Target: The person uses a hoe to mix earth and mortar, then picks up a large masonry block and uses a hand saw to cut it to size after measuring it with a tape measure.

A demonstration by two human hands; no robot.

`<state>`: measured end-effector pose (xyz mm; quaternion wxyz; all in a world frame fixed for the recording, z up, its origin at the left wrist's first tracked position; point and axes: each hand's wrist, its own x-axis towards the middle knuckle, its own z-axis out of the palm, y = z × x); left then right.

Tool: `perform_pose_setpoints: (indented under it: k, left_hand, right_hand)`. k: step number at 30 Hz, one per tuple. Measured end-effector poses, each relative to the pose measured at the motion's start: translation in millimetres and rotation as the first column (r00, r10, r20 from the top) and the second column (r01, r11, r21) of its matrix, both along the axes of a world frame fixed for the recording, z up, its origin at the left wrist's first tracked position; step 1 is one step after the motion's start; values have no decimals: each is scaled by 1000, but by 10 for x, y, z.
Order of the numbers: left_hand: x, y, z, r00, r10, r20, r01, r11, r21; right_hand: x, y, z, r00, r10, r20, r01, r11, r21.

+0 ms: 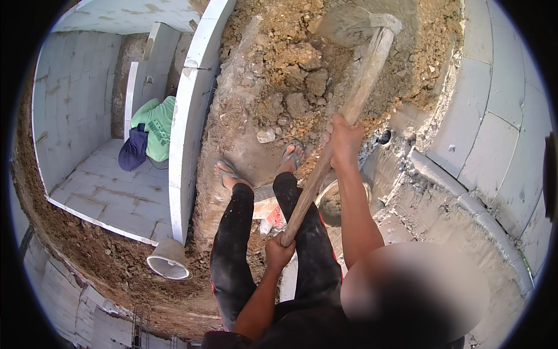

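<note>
Both my hands are wrapped round the long wooden handle of a hoe [335, 148]. My left hand [280, 254] grips the handle's near end, between my knees. Farther up the handle, my right hand [347, 139] is closed round it. The hoe slants away to the upper right, where its dirt-caked metal blade [344, 26] rests against wet grey-brown soil. Loose clods of earth [299, 64] lie beside the blade. Partly behind my right forearm stands a round bucket [332, 203] with something grey in it.
A low block wall [195, 116] runs along my left. Behind it a person in a green shirt [158, 128] bends down. A whitish bucket [168, 259] lies tipped by the wall's near end. Grey blockwork [482, 110] rises on the right. A dark pipe opening [384, 137] shows near my right hand.
</note>
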<state>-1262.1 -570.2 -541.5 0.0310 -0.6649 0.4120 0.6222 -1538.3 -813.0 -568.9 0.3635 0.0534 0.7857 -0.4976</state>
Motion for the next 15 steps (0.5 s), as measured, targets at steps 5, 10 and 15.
perform_pose_setpoints:
  k: [5, 10, 15]
  left_hand:
    - [-16, -81, -151, 994, -107, 21, 106, 994, 32]
    - [82, 188, 85, 999, -40, 26, 39, 999, 21]
    - [-151, -370, -236, 994, -109, -29, 108, 993, -53]
  right_hand:
    - [-129, 227, -770, 969, 137, -205, -112, 985, 130]
    - [62, 255, -460, 985, 135, -108, -116, 979, 168]
    - [-294, -185, 39, 998, -2, -67, -3, 997, -79]
